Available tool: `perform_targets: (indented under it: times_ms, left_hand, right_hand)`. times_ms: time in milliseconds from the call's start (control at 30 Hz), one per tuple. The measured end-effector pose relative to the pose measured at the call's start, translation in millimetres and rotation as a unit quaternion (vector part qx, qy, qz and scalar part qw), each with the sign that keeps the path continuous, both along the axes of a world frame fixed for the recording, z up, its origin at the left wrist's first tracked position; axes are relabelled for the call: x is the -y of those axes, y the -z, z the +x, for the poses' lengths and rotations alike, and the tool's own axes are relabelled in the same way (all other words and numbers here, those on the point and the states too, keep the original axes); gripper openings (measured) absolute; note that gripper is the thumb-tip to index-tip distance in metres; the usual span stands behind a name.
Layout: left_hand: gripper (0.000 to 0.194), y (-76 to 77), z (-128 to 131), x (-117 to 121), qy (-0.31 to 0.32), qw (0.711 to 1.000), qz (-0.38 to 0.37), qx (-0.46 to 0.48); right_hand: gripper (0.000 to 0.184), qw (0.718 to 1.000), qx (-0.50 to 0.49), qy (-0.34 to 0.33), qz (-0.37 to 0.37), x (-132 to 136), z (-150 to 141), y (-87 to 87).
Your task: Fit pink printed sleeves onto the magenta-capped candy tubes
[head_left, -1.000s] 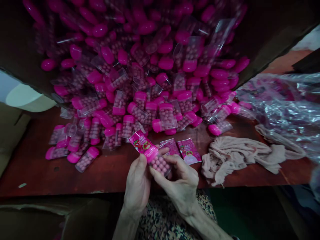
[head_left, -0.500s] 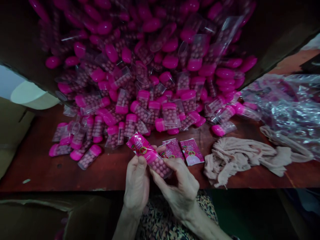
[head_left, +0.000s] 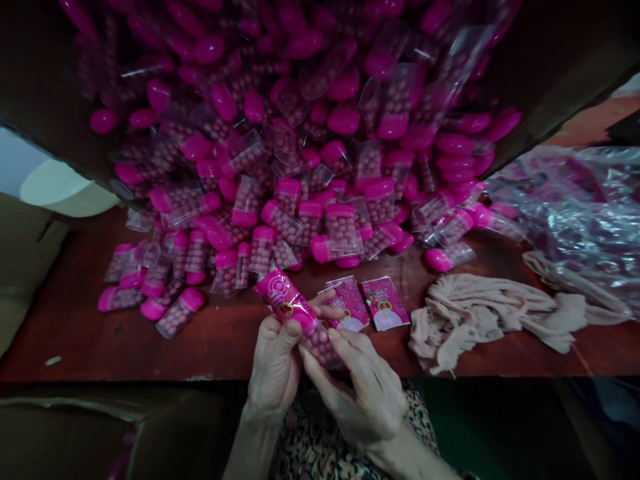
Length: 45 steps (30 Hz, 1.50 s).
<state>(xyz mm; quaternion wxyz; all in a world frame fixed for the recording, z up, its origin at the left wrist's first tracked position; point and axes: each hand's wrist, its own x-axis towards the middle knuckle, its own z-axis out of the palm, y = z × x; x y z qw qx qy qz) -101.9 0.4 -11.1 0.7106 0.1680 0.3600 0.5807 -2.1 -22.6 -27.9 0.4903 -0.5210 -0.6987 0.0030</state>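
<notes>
Just above the table's front edge, my left hand (head_left: 274, 373) pinches a glossy pink printed sleeve (head_left: 285, 299) between thumb and fingers. The sleeve covers the upper part of a clear candy container (head_left: 324, 347) filled with small pink balls. My right hand (head_left: 369, 390) is closed around the lower end of that container, which tilts up to the left. Beyond the fingers lie flat stacks of matching printed sleeves, one partly behind a fingertip (head_left: 350, 305) and another to its right (head_left: 385, 303). The container's cap is hidden under the sleeve.
A large heap of pink-capped candy containers (head_left: 343, 230) spills from a dark box onto the reddish-brown table (head_left: 240, 347). On the right are a crumpled beige cloth (head_left: 470, 310) and clear plastic bags (head_left: 585, 220). A pale round tub (head_left: 65, 190) stands left; a cardboard box (head_left: 175, 433) sits below.
The container has tilted slightly in my hands and its ball-filled end is turned more away. My left thumb has shifted a little along the sleeve. My right hand has moved slightly right and down.
</notes>
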Motion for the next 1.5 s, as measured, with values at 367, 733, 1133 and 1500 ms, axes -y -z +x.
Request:
perform_targets:
  times_ms: [367,733,1133,1500]
  left_hand:
    - [0.026,-4.5,-6.2,-5.8,-0.098,0.991,-0.037,-0.082]
    - [0.023,-10.8,4.4,0.9,-0.065,0.995,-0.073,-0.008]
    - [0.028,-6.6,-10.3,-2.4,-0.073,0.995,-0.033,-0.060]
    - [0.028,-6.5,-8.0,-2.4,-0.004,0.999,0.002,-0.041]
  right_hand:
    - [0.020,0.814,-0.290,-0.209,-0.458,-18.2,5.5,-24.7]
    - [0.022,0.791,-0.396,-0.164,-0.436,-3.0,-8.5,-21.9]
    - [0.028,0.749,-0.410,-0.222,-0.471,-5.8,-6.9,-13.2]
    - [0.016,0.882,-0.227,-0.177,-0.373,2.2,-0.4,-18.2]
